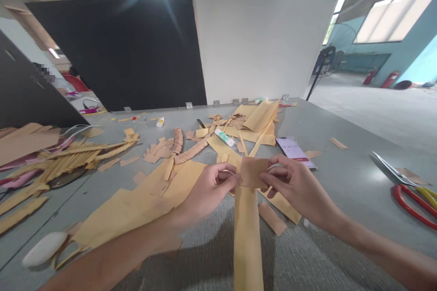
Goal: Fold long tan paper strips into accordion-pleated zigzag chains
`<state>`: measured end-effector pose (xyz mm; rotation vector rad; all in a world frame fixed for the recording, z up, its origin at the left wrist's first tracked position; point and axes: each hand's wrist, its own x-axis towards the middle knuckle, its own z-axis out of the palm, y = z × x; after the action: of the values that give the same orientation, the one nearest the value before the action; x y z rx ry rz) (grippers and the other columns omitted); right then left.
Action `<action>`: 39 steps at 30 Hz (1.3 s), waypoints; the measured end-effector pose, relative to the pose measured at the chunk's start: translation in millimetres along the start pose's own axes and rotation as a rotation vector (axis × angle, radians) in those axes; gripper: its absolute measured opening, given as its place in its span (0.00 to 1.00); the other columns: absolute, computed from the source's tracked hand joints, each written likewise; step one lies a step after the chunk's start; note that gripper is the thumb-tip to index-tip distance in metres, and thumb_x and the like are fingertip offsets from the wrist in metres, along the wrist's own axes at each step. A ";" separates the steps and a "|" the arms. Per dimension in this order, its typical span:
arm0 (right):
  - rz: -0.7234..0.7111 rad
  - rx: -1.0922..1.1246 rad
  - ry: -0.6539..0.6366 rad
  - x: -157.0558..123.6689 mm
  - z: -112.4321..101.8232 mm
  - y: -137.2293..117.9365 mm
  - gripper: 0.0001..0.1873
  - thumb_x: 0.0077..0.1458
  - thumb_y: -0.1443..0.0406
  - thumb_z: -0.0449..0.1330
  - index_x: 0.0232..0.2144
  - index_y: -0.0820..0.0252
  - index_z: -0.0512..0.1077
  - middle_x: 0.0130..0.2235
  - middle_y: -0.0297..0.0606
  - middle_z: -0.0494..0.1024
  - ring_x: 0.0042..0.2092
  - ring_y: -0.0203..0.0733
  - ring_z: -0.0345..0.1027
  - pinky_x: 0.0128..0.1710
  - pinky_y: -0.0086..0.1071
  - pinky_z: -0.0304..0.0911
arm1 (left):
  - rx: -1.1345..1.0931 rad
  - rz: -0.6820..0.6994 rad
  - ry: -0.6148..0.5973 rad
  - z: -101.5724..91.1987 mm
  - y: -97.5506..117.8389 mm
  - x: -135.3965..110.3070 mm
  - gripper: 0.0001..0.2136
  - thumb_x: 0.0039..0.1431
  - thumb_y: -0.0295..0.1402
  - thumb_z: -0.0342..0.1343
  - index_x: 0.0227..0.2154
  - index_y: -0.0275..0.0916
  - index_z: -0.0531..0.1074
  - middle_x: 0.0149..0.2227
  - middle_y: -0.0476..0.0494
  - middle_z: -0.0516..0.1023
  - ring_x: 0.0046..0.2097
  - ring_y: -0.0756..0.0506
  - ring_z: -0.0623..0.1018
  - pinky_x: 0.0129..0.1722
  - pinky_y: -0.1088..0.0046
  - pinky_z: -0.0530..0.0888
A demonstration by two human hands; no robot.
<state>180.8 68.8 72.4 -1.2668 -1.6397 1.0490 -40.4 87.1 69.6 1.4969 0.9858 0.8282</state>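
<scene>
The paper strip (247, 227) hangs just nearer than the phone (295, 151) on the tabletop (341, 182); the left hand (211, 186) pinches its folded top at one edge, the right hand (293, 186) at the other; it looks light, limp and easily creased, best held by the edges.

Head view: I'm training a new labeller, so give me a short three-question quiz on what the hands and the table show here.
1. True or false: the left hand and the right hand both pinch the folded end of the tan paper strip.
2. What lies near the right edge of the table? A) a stapler B) red-handled scissors C) a ruler
3. Fill in: just beyond the right hand lies a lit ____.
Key: 1 true; 2 B; 3 phone.
</scene>
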 end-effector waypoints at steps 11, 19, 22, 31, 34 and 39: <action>0.000 0.032 0.041 -2.7 4.2 -1.0 0.13 0.61 0.57 0.63 0.38 0.54 0.63 0.27 0.32 0.81 0.27 0.40 0.76 0.28 0.33 0.73 | -0.056 -0.027 -0.017 0.1 -3.8 0.9 0.11 0.65 0.40 0.57 0.40 0.37 0.75 0.32 0.45 0.80 0.38 0.45 0.80 0.42 0.68 0.74; -0.020 0.036 0.026 -3.6 4.7 0.7 0.11 0.62 0.58 0.62 0.38 0.54 0.63 0.27 0.32 0.81 0.27 0.39 0.75 0.29 0.32 0.73 | -0.106 -0.036 -0.082 0.1 -5.4 1.0 0.15 0.59 0.40 0.65 0.44 0.37 0.75 0.37 0.40 0.84 0.42 0.41 0.82 0.42 0.68 0.74; -0.006 0.021 0.014 -2.3 4.2 3.4 0.10 0.63 0.58 0.61 0.39 0.55 0.64 0.26 0.32 0.79 0.27 0.38 0.73 0.27 0.31 0.72 | -0.070 -0.007 -0.073 -0.9 -5.4 0.3 0.14 0.61 0.40 0.64 0.43 0.37 0.75 0.36 0.41 0.84 0.41 0.42 0.82 0.38 0.71 0.72; 0.087 0.067 -0.144 5.8 -17.5 -5.1 0.23 0.61 0.48 0.61 0.51 0.57 0.70 0.37 0.39 0.75 0.29 0.36 0.68 0.15 0.24 0.58 | -0.003 0.008 -0.145 1.2 -1.9 -3.3 0.13 0.61 0.40 0.62 0.43 0.37 0.74 0.33 0.42 0.83 0.30 0.47 0.76 0.27 0.74 0.60; 0.138 0.142 -0.247 6.6 -18.2 -7.4 0.21 0.63 0.48 0.59 0.41 0.61 0.75 0.25 0.32 0.67 0.25 0.32 0.59 0.17 0.23 0.50 | -0.033 0.009 -0.160 3.5 -1.9 -5.5 0.13 0.62 0.39 0.62 0.44 0.37 0.72 0.31 0.44 0.81 0.29 0.49 0.74 0.27 0.74 0.59; 0.128 0.174 -0.227 9.2 -14.8 -1.9 0.18 0.61 0.50 0.63 0.34 0.61 0.76 0.24 0.28 0.61 0.24 0.29 0.49 0.19 0.25 0.45 | -0.069 0.019 -0.186 4.2 -4.6 -6.9 0.12 0.62 0.36 0.62 0.45 0.38 0.70 0.26 0.50 0.77 0.25 0.52 0.65 0.26 0.75 0.57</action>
<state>192.4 79.6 80.1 -1.1834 -1.6082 1.4266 -40.1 79.3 64.5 1.4962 0.7991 0.7149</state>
